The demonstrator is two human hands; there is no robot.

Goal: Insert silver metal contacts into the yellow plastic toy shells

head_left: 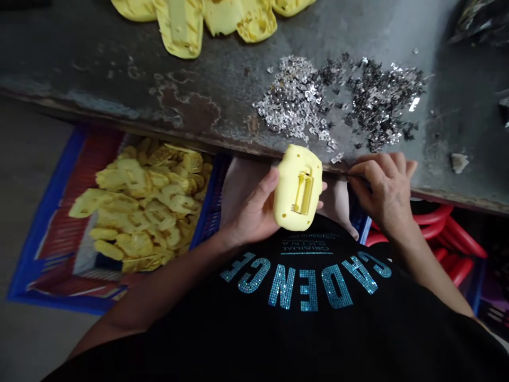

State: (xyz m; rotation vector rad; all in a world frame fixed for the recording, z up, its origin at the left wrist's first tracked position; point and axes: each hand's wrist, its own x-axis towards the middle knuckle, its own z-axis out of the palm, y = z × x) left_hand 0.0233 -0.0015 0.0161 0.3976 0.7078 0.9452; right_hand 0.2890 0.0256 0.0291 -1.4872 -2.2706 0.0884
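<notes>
black sequin-lettered shirt [302,286] below two hands at the bench edge: yellow plastic housing [298,188] held up in the left hand [250,209].
left fingers [321,187] cradle it from behind, thumb on its face, so its slotted recess stays facing up. right hand [384,193] pinches shut at the edge of the worn steel bench [119,90], just beside loose metal clips [338,101]; any held piece cannot be told. lower left, blue crate [51,249] heaped with yellow plastic shells [143,207], within easy reach.
</notes>
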